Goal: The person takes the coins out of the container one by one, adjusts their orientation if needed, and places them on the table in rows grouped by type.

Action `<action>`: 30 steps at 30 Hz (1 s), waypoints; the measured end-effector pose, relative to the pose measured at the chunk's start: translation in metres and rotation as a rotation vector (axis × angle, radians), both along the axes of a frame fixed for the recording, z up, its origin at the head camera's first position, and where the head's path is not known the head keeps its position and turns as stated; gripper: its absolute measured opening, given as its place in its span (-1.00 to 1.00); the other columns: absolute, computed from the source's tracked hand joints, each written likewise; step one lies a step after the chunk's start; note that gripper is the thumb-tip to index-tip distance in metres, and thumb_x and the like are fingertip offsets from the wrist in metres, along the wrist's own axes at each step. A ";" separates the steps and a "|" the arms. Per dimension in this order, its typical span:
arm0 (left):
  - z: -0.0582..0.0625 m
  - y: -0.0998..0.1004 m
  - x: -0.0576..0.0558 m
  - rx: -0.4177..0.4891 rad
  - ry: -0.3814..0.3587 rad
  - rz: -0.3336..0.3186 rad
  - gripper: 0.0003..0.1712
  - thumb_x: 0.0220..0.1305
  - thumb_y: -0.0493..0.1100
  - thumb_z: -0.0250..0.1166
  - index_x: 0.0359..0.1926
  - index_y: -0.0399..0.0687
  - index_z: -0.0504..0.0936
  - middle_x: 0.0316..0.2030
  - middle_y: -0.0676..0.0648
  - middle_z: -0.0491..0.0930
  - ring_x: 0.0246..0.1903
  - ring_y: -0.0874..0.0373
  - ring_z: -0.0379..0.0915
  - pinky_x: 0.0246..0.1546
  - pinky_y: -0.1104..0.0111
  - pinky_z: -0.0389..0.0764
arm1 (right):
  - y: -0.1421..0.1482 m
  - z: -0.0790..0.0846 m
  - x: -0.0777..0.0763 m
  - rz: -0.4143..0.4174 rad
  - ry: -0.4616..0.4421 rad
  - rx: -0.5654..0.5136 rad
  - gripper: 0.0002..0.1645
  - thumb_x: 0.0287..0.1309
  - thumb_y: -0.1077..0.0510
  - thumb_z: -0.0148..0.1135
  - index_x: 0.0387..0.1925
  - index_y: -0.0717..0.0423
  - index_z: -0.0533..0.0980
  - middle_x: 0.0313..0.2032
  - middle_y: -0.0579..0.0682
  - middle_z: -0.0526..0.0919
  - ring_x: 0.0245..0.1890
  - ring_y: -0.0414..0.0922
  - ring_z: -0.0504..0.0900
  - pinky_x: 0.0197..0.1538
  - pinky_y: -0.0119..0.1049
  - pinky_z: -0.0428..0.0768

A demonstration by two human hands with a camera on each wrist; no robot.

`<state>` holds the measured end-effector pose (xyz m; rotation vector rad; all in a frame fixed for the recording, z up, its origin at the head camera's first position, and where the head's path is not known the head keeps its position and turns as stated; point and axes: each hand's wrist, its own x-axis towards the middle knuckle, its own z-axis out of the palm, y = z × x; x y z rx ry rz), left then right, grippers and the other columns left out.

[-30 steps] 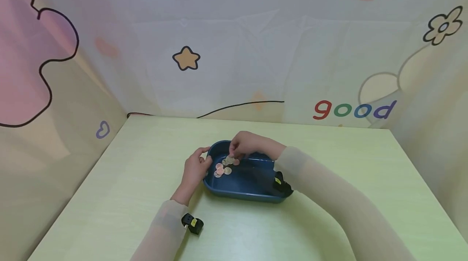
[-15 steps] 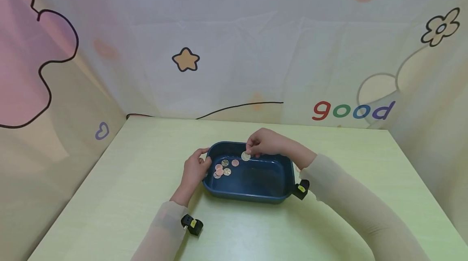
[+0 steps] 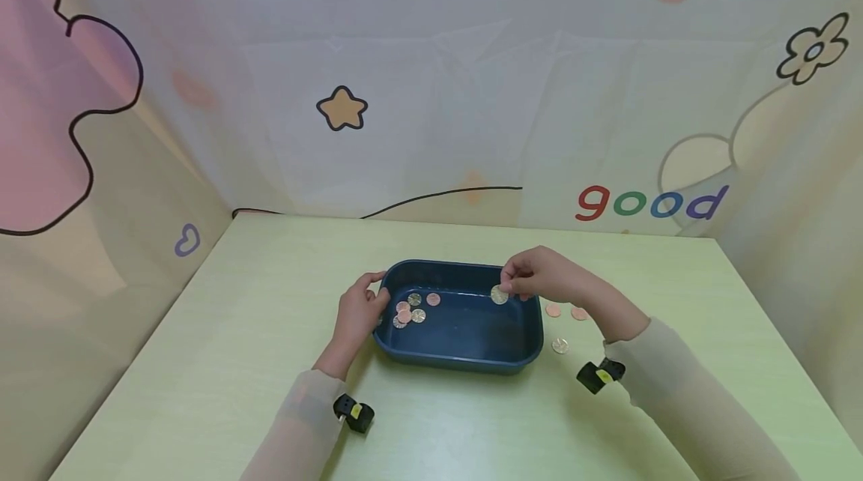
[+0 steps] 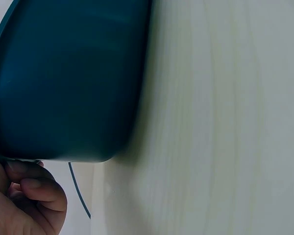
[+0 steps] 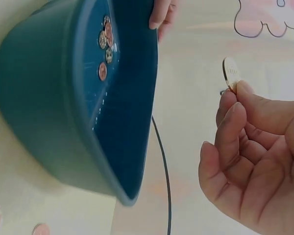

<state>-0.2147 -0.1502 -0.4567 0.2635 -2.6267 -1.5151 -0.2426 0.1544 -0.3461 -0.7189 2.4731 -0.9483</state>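
Observation:
My right hand [image 3: 546,275] pinches a pale gold coin [image 5: 231,72] between thumb and fingertips, above the right end of a dark blue basin [image 3: 472,360]. In the right wrist view a small bit of something dark shows just behind that coin. Several copper-coloured and silvery coins [image 3: 404,315] lie in the left part of the basin, some overlapping. My left hand [image 3: 359,309] holds the basin's left end, its thumb at the rim; the left wrist view shows its other fingers [image 4: 44,191] curled against the outside.
On the pale wood-patterned table [image 3: 236,361], two copper-coloured coins [image 3: 553,309] and a silvery coin [image 3: 560,346] lie just right of the basin. A printed cloth backdrop [image 3: 431,129] rises behind the table and along both sides.
My right hand has lifted a coin from the pile and carried it rightward across the basin. Coins right of the basin have come into sight. My left hand has stayed put.

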 end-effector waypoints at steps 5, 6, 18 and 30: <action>0.000 0.001 0.000 -0.005 0.003 -0.004 -0.49 0.36 -0.23 0.14 0.30 -0.23 0.55 -0.69 0.10 0.21 -0.69 0.23 0.20 -0.59 0.44 0.25 | 0.016 -0.001 0.011 -0.039 -0.011 -0.019 -0.84 0.36 0.19 0.23 -0.25 0.26 0.60 -0.39 0.04 0.66 -0.38 -0.11 0.56 -0.22 -0.27 0.55; 0.000 0.001 0.000 -0.004 0.004 -0.005 -0.49 0.36 -0.23 0.14 0.30 -0.23 0.55 -0.69 0.10 0.21 -0.69 0.24 0.20 -0.60 0.44 0.25 | 0.019 -0.002 0.013 -0.049 -0.019 -0.021 -0.84 0.36 0.19 0.24 -0.25 0.26 0.59 -0.38 0.06 0.65 -0.38 -0.12 0.54 -0.26 -0.29 0.52; 0.001 0.001 -0.001 0.005 -0.010 -0.001 -0.48 0.36 -0.23 0.14 0.32 -0.21 0.54 -0.69 0.09 0.22 -0.68 0.23 0.21 -0.59 0.44 0.26 | 0.053 -0.020 0.028 -0.130 -0.033 -0.050 -0.82 0.39 0.22 0.19 -0.21 0.31 0.60 -0.31 0.08 0.67 -0.30 -0.11 0.56 -0.11 -0.24 0.64; 0.000 0.001 0.001 0.008 -0.001 0.004 -0.49 0.36 -0.23 0.14 0.30 -0.22 0.55 -0.69 0.10 0.20 -0.69 0.24 0.20 -0.60 0.45 0.24 | 0.091 -0.055 0.038 -0.258 -0.048 0.008 -0.80 0.40 0.24 0.17 -0.18 0.36 0.58 -0.33 0.11 0.63 -0.35 -0.12 0.49 -0.22 -0.34 0.59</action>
